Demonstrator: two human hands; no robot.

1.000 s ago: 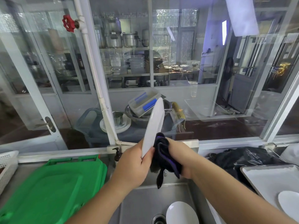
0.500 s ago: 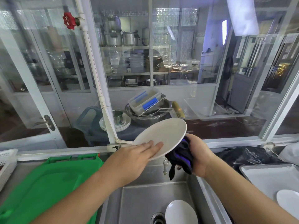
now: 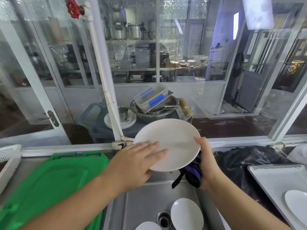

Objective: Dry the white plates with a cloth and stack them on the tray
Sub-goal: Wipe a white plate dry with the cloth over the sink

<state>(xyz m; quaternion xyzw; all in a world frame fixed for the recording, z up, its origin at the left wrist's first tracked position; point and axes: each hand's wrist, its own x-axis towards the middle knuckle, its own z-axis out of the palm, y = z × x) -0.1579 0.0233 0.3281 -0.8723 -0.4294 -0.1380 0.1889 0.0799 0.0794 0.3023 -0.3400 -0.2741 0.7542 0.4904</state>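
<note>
A white plate (image 3: 172, 140) is held nearly flat above the steel sink (image 3: 146, 201). My left hand (image 3: 134, 163) lies on its near left part with straight fingers on top. My right hand (image 3: 207, 161) grips the plate's right rim, thumb on top, with a dark purple cloth (image 3: 192, 173) bunched under the plate in the same hand. Two more white plates lie in the sink, one (image 3: 186, 214) beside the drain and one (image 3: 147, 226) at the bottom edge. At the right stands the grey tray (image 3: 272, 176) with a white plate (image 3: 297, 203) on it.
A green plastic board (image 3: 49, 183) covers the counter on the left, with a white basket (image 3: 8, 161) beyond it. A black plastic bag (image 3: 240, 161) lies between the sink and the tray. Glass windows stand right behind the sink; more dishes sit beyond them.
The plate went from standing on edge to lying nearly flat. My left hand's fingers now spread on its top, and my right hand with the cloth moved to the right rim and underside.
</note>
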